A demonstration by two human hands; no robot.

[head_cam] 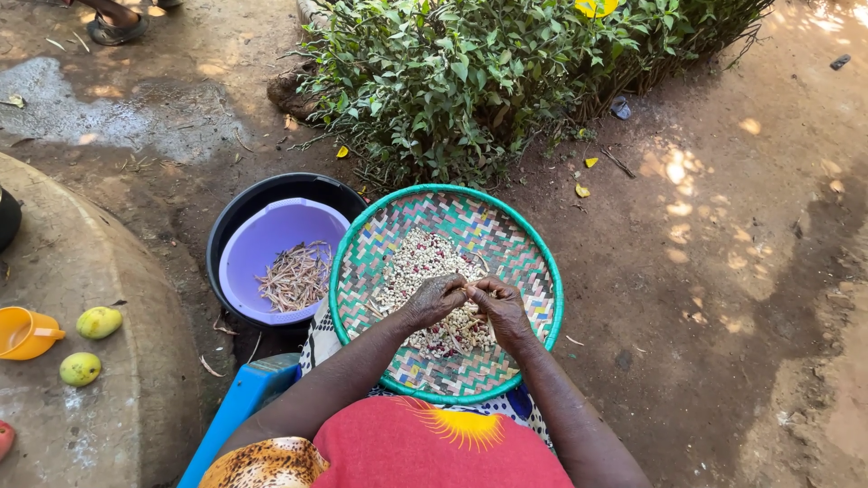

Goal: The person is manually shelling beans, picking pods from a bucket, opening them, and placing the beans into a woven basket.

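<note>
Two hands meet over a woven tray (533,262) with a green rim. Left hand (434,299) and right hand (498,307) pinch one thin bean pod (469,286) between their fingertips, above the shelled beans (411,262). Left of the tray, a purple basin (271,239) holds empty pods.

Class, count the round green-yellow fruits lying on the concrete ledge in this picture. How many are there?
2. One fruit lies beside the orange cup; the other fruit sits just below it, nearer the person. More may lie beyond the left edge.
</note>
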